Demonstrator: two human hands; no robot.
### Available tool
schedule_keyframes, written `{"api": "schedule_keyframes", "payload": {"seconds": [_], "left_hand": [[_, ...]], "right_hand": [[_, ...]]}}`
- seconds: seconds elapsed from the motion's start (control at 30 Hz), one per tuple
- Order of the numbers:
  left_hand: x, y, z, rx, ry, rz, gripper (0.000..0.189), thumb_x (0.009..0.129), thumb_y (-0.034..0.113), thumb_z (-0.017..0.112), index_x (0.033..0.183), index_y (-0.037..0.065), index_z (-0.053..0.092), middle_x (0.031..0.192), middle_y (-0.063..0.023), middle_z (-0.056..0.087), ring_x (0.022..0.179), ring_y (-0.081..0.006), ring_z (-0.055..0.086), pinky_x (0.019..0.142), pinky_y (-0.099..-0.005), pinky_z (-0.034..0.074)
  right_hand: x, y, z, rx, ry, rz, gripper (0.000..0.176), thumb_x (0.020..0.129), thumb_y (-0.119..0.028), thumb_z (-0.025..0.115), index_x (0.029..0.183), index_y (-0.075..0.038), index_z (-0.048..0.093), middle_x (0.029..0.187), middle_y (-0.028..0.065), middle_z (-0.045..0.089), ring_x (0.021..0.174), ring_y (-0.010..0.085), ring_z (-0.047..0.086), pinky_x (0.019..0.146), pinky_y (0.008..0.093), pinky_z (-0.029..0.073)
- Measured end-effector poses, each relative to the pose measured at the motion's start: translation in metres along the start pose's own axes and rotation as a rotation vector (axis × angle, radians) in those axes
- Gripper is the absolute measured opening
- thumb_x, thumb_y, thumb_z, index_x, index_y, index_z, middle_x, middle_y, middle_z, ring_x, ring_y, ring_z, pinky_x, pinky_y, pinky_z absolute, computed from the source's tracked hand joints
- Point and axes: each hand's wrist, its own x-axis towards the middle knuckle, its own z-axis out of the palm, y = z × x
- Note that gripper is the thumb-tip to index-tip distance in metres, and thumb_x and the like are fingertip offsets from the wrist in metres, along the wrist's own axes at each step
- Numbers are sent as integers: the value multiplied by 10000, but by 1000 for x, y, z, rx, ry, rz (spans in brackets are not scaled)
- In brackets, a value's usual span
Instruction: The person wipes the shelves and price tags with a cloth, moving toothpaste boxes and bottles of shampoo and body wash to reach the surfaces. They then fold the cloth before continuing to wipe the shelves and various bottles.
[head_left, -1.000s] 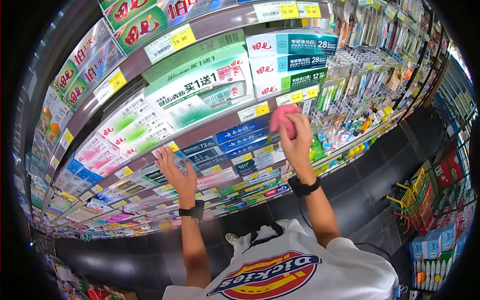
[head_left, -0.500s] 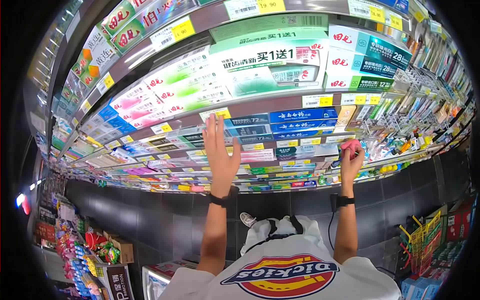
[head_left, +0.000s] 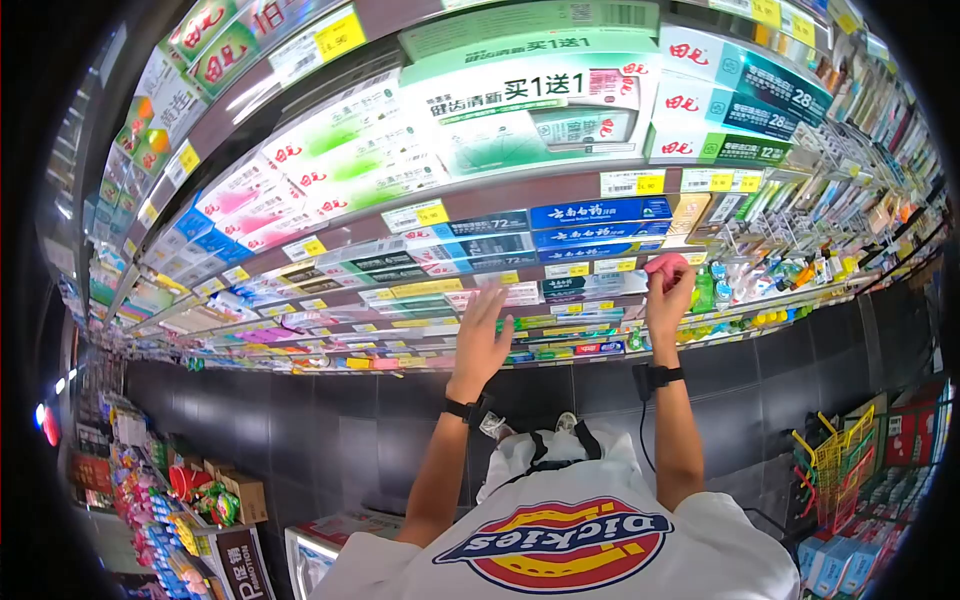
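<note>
My left hand is open, its fingers spread in front of the lower shelf of toothpaste boxes, holding nothing. In my right hand is a crumpled pink cloth, pinched near the shelf edge. Just above it lie stacked blue toothpaste boxes. Higher up stands a large green and white box, beside white and teal boxes. White and green boxes sit to its left. Black bands are on both wrists.
Price tags line the shelf rails. Hanging toothbrush packs are at the right. Below is the dark tiled floor. A yellow and red rack stands lower right; a promotion stand and a cardboard box are lower left.
My left hand has moved down and to the right, away from the price tag on the rail. My right hand has shifted left and slightly down with the pink cloth. The view has shifted a little.
</note>
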Motion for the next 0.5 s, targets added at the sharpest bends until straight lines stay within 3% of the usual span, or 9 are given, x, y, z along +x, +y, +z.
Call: {"api": "schedule_keyframes", "payload": {"seconds": [0.1, 0.13, 0.17, 0.23, 0.37, 0.4, 0.43, 0.47, 0.5], "left_hand": [[1, -3, 12, -50, -50, -14, 451, 1012, 96, 704, 1451, 3, 661, 1584, -208, 614, 1513, -405, 537, 1300, -513, 384], [1, -1, 17, -81, -64, -25, 440, 1010, 87, 709, 1440, -2, 671, 1574, -213, 625, 1503, -406, 550, 1298, -507, 390], [1, -1, 21, -70, -72, -12, 438, 1012, 90, 709, 1438, -3, 673, 1575, -214, 624, 1500, -408, 553, 1293, -509, 396], [2, -5, 24, -41, -68, 3, 434, 1014, 95, 709, 1436, -6, 677, 1576, -217, 621, 1493, -412, 558, 1284, -511, 410], [2, -5, 24, -68, -110, -12, 455, 1020, 102, 719, 1458, -7, 663, 1610, -226, 589, 1524, -412, 527, 1298, -503, 390], [3, -7, 24, -62, -111, -2, 454, 1016, 99, 715, 1455, -5, 665, 1609, -228, 589, 1522, -416, 527, 1292, -506, 396], [4, -9, 25, -60, -114, 10, 453, 1012, 96, 711, 1451, -3, 667, 1607, -231, 589, 1521, -419, 526, 1286, -510, 402], [4, -10, 26, -61, -119, 23, 451, 1008, 93, 707, 1448, -2, 669, 1605, -234, 589, 1519, -423, 526, 1280, -513, 408], [5, -10, 26, -47, -127, 22, 448, 1008, 92, 708, 1444, -3, 671, 1597, -235, 596, 1515, -423, 531, 1280, -513, 407]], "right_hand": [[8, 5, -15, 13, -133, -29, 205, 974, 47, 700, 1147, -5, 605, 980, 29, 585, 794, 92, 511, 692, 261, 459], [12, -8, -19, 31, -68, 7, 180, 951, 38, 717, 1093, -8, 617, 923, 36, 599, 779, 120, 540, 703, 291, 483], [19, 8, -27, -133, 38, -101, 180, 932, 6, 739, 1064, -2, 618, 922, 79, 622, 775, 184, 579, 720, 343, 512], [31, 9, -41, -140, 122, 64, 209, 925, -30, 755, 1076, 8, 616, 960, 123, 632, 819, 241, 609, 761, 384, 528], [25, 28, -24, -140, 178, 31, 172, 939, -11, 713, 1076, 3, 609, 975, 124, 625, 875, 236, 597, 812, 385, 517], [13, 7, -14, -135, 104, 17, 159, 943, 20, 687, 1079, -10, 610, 968, 112, 625, 866, 246, 588, 819, 392, 513], [2, -23, -6, -85, 17, -173, 160, 947, 47, 669, 1078, -22, 608, 964, 102, 623, 855, 231, 580, 810, 378, 507], [-6, -18, 2, 22, -141, -214, 178, 934, 70, 669, 1062, -33, 598, 969, 97, 627, 854, 223, 585, 796, 367, 504], [-15, -53, 5, 137, -208, -63, 197, 922, 85, 678, 1058, -37, 605, 983, 105, 636, 837, 209, 597, 786, 345, 509]]}}
